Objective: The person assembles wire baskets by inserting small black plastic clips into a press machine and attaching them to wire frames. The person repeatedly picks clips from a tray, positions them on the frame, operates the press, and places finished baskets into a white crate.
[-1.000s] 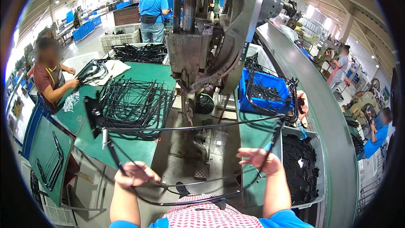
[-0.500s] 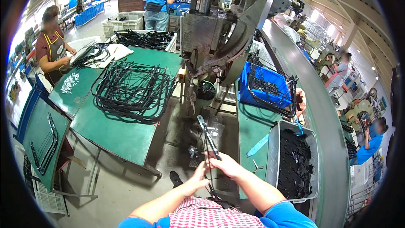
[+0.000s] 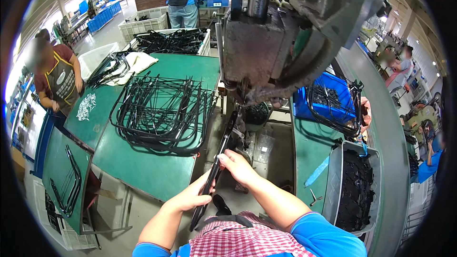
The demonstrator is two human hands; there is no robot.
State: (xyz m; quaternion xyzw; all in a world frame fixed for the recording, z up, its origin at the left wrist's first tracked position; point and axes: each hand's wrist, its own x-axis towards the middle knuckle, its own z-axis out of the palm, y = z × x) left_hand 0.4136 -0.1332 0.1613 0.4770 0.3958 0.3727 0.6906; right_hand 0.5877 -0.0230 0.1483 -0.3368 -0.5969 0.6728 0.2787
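Both my hands grip a black metal tube frame, seen almost edge-on and slanting up toward the press. My left hand wraps its lower part. Above it, my right hand pinches the frame, thumb along the tube. The frame's upper end reaches just under the head of a large, worn metal press; whether it touches the tooling I cannot tell. A tangled stack of similar black frames lies on the green table to my left.
Right of the press, a blue crate holds small dark parts, with a black frame leaning over it. Nearer stands a grey bin of flat black pieces beside pliers. A co-worker in an apron stands at far left.
The frame and both hands have shifted left and up, bringing its tip nearer the press. My left hand has closed around the tube. The view has moved closer to the press.
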